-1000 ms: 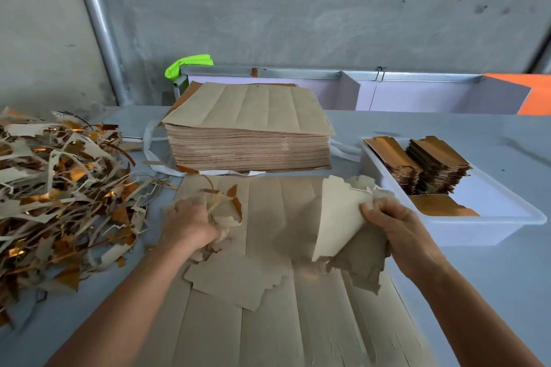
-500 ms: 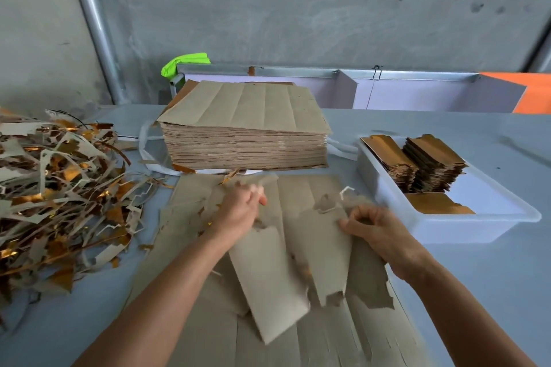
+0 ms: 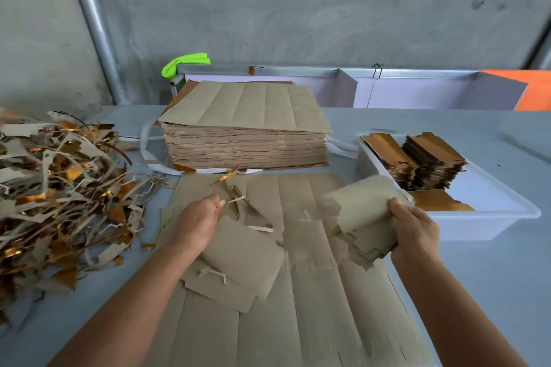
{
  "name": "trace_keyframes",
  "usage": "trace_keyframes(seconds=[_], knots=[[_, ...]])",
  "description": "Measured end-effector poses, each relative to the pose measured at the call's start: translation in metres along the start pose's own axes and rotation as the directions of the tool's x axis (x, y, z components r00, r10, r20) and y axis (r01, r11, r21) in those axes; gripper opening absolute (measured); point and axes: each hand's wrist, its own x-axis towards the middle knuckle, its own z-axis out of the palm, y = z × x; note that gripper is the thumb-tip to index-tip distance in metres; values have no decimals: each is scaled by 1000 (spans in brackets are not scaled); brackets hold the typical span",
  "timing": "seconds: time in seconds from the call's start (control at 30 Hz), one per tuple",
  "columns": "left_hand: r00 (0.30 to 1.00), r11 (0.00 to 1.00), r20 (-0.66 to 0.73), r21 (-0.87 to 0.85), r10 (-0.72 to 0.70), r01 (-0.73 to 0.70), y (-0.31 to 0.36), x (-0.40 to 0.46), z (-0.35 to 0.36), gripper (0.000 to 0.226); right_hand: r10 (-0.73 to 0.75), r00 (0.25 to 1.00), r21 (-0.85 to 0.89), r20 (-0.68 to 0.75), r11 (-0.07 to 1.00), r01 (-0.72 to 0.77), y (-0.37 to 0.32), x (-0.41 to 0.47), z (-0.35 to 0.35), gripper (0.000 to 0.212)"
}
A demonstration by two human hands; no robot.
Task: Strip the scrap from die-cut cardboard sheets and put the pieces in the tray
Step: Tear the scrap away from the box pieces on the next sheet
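Mid-strip: right hand (image 3: pixel 414 232) clamps a bundle of freed pieces (image 3: pixel 366 217) just beside the tray (image 3: pixel 489 228) (two stacks already inside), left hand (image 3: pixel 198 222) pinches scrap (image 3: pixel 238 202) off the sheet (image 3: pixel 313 307); next, likely bundle into tray.

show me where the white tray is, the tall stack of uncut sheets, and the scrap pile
white tray (image 3: pixel 483 228): head view, on its bare near wall.
stack of uncut sheets (image 3: pixel 247 109): head view, on the top sheet.
scrap pile (image 3: pixel 59 197): head view, in the middle of the tangled strips, at left.
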Motion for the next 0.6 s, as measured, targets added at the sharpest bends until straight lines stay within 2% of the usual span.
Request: trace_keyframes(seconds=[0.07, 0.17, 0.2, 0.27, 0.33, 0.4, 0.47, 0.53, 0.6], knots=[[999, 999, 34, 23, -23, 22, -4, 0, -1, 26, -37, 999, -3, -7, 999, 37, -1, -1, 0, 16], [994, 996, 80, -46, -72, 76, 0, -1, -5, 23, -117, 992, -74, 45, 990, 120, 1, -2, 1, 23], [990, 989, 104, -103, -91, 101, 4, -2, -8, 31, -140, 989, -99, 43, 985, 143, 2, -1, 1, 23], [982, 959, 156, -244, -106, 142, 13, -4, -15, 64, -184, 982, -140, 32, 972, 186, 2, 0, 2, 22], [990, 972, 100, -201, -101, 119, 18, -7, -24, 89, -207, 978, -175, 19, 963, 207, 2, 3, 1, 21], [987, 986, -74, -90, -146, 139, 20, -16, -28, 84, -215, 976, -206, 29, 954, 216, 5, 5, 0, 21], [949, 972, -214, -108, -230, 211, 22, -34, -26, 62, -208, 975, -219, 76, 951, 220, 9, 4, 3, 21], [950, 964, -177, -112, -258, 241, 26, -54, -16, 52, -189, 972, -202, 140, 955, 215, 13, 0, 8, 25], [970, 970, -8, 15, -244, 244, 29, -67, -1, 63, -165, 967, -164, 193, 966, 197, 14, -5, 12, 27]])
